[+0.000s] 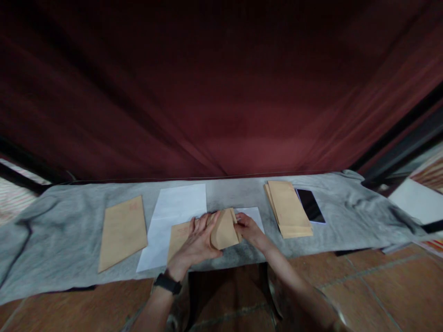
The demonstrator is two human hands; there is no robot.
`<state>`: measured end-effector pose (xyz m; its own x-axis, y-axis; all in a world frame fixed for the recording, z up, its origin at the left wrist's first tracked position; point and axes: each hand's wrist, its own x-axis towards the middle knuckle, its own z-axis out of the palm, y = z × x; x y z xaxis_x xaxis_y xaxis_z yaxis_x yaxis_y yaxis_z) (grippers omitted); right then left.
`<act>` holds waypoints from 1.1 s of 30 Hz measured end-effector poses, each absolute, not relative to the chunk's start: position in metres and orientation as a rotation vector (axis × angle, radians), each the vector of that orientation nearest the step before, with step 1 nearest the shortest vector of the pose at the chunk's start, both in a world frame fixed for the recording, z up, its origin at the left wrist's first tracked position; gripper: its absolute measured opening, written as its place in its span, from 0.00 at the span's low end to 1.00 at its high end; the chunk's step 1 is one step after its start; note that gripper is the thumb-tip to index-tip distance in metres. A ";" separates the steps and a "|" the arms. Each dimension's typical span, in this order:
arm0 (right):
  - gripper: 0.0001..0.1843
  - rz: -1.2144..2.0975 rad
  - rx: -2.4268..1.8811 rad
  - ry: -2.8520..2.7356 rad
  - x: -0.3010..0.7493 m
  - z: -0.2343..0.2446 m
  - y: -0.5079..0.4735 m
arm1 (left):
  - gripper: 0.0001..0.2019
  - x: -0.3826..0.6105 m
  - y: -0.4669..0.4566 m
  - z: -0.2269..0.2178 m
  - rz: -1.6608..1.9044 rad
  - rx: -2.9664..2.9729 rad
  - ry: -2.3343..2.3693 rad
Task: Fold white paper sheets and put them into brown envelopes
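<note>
Hands, left hand (199,240) and right hand (249,230), grip envelope (221,230).

On cloth (346,216): lone envelope (122,230) far left, paper sheets (176,207) next, centre envelope (224,230) overlapping their front edge, envelope stack (289,208) right, phone (310,205) just beside it, probably touching.

matt kraft-paper envelope (207,233), grey cloth (69,216), glossy phone (310,205)

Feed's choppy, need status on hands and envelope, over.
Left hand flat on envelope. Right hand gripping its raised end. Envelope stack off right, apart.
</note>
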<state>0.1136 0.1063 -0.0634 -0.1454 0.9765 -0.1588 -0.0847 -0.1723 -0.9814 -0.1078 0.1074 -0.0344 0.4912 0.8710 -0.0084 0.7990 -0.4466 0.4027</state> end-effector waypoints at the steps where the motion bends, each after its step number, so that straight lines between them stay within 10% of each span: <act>1: 0.18 1.407 -1.209 -1.199 0.113 -0.067 0.107 | 0.63 -0.108 0.107 -0.034 0.313 2.398 1.401; 11: 0.07 0.342 -1.625 -1.951 0.118 -0.036 0.098 | 0.61 -0.099 0.105 -0.032 0.415 2.551 1.441; 33: 0.19 1.786 -1.062 -1.175 0.140 -0.009 0.101 | 0.54 -0.073 0.095 -0.022 0.502 2.782 1.320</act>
